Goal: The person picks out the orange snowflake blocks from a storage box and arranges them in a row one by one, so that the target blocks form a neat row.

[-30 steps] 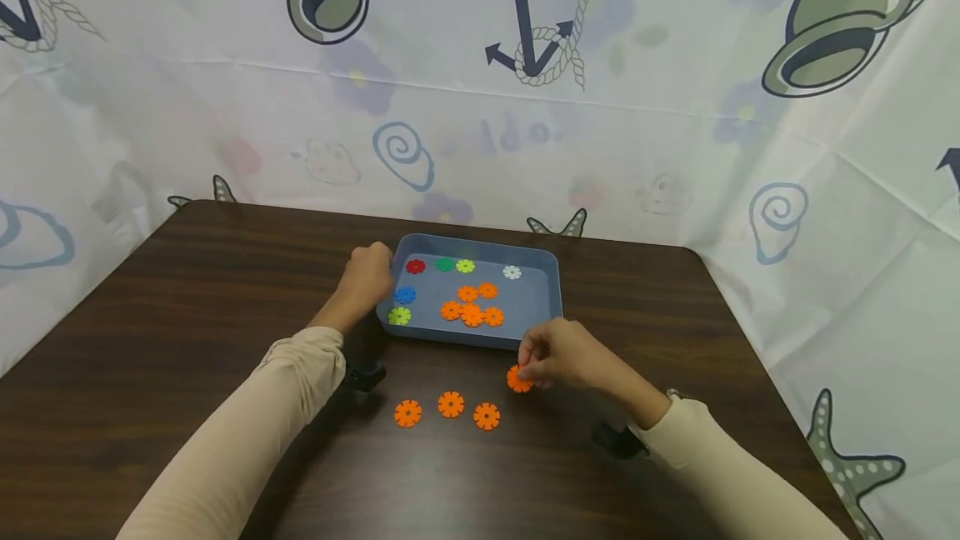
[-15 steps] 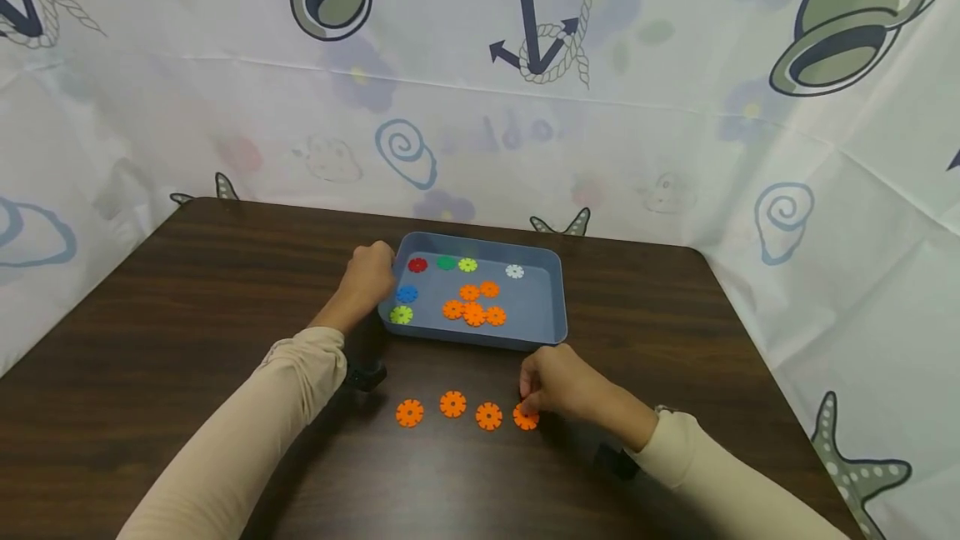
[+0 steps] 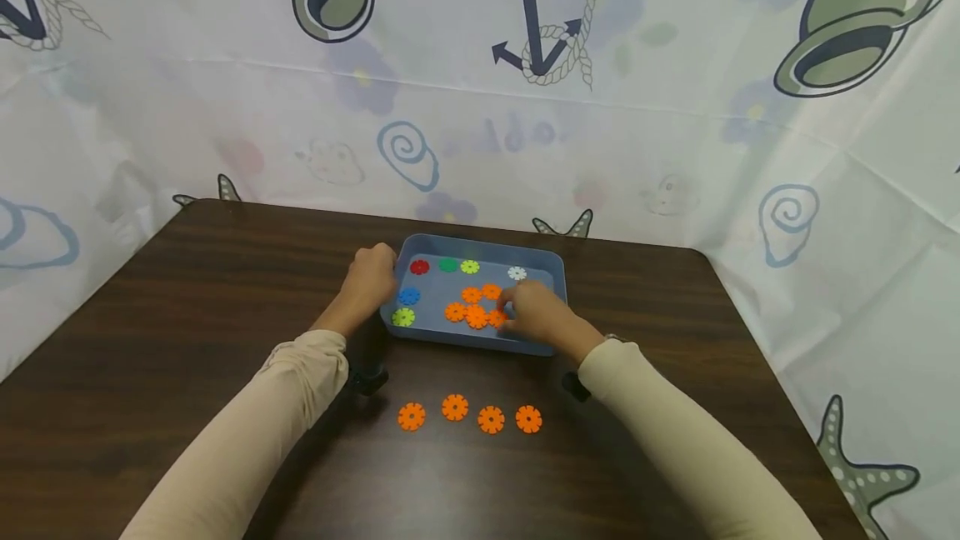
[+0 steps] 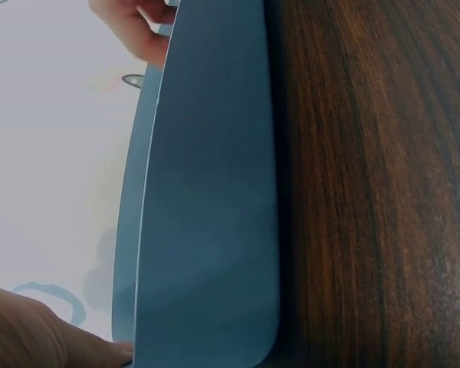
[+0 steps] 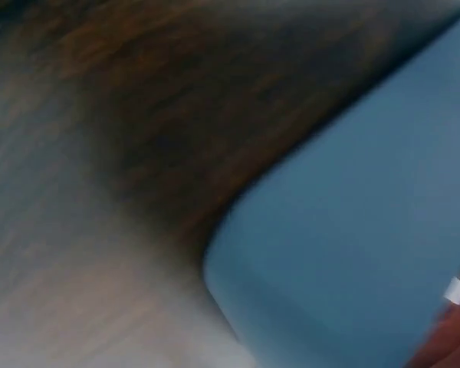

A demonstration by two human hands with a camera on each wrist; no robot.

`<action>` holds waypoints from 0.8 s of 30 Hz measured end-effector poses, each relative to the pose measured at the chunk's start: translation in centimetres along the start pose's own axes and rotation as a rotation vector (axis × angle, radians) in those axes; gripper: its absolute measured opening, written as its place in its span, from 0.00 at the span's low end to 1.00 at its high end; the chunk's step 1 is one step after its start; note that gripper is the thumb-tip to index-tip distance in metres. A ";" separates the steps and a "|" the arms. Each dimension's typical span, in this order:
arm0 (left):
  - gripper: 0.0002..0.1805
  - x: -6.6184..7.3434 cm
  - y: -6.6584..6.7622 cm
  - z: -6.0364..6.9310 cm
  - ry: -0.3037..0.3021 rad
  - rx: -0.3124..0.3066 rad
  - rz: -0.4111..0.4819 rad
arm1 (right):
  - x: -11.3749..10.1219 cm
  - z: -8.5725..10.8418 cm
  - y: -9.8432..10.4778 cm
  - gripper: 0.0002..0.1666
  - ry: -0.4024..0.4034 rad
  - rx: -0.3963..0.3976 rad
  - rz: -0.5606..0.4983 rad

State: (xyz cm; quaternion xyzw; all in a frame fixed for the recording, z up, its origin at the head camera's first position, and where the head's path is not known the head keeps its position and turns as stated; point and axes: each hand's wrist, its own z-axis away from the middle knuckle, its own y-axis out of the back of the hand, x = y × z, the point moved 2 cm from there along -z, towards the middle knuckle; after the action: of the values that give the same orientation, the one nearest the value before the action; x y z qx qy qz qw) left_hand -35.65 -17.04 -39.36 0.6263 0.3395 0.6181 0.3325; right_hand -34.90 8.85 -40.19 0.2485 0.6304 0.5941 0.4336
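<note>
My left hand (image 3: 369, 280) grips the left rim of a blue-grey tray (image 3: 450, 338); in the left wrist view its digit (image 4: 92, 349) meets the tray's edge. Inside the tray, my right hand (image 3: 543, 312) reaches over the right side of a cluster of orange notched discs (image 3: 476, 317). Its thumb and fingers are parted around the rightmost disc (image 3: 496, 319), and contact is hard to tell. On the table in front of the tray, several orange discs lie in a row, the rightmost disc (image 3: 528, 419) standing apart from its neighbour (image 3: 491, 420).
Also in the tray are a red disc (image 3: 419, 267), a green disc (image 3: 447, 265), a white disc (image 3: 517, 272), a blue disc (image 3: 408, 297) and two yellow-green ones. The dark wooden table (image 3: 225, 298) meets a printed white cloth (image 3: 300, 123) behind.
My right hand set an orange disc down at the right end of the row, let go, and moved up into the tray. The left hand stays on the tray's rim.
</note>
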 end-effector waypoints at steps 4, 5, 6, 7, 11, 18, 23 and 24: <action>0.18 0.2 -0.1 0.0 -0.004 0.007 0.003 | -0.2 -0.1 -0.3 0.13 -0.044 0.015 -0.007; 0.18 0.1 -0.2 0.0 0.001 0.005 0.005 | -0.2 -0.1 -0.4 0.13 -0.050 0.022 -0.030; 0.17 0.1 -0.2 0.0 0.003 0.003 0.007 | -0.1 -0.1 -0.4 0.13 -0.055 0.027 -0.055; 0.17 0.1 -0.2 0.1 0.005 0.001 0.007 | -0.1 0.0 -0.5 0.13 -0.057 0.031 -0.087; 0.17 0.1 -0.2 0.2 0.008 0.006 0.008 | 0.2 0.5 -0.2 0.11 -0.025 0.094 -0.205; 0.12 0.1 -0.3 0.2 0.017 0.008 0.001 | 0.5 4.6 1.9 0.05 -0.020 0.090 -0.304; 0.12 0.2 -0.2 0.1 0.010 0.012 -0.006 | 1.1 9.2 2.6 0.08 -0.022 -0.157 -0.320; 0.13 0.2 -0.1 0.1 0.009 0.013 -0.010 | 1.3 9.9 2.4 0.09 -0.024 -0.197 -0.325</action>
State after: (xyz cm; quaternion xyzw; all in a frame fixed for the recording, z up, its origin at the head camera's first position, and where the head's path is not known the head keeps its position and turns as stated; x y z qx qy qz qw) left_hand -35.58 -16.81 -39.34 0.6238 0.3479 0.6173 0.3299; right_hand -27.68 15.64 -37.36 0.1070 0.5958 0.5722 0.5534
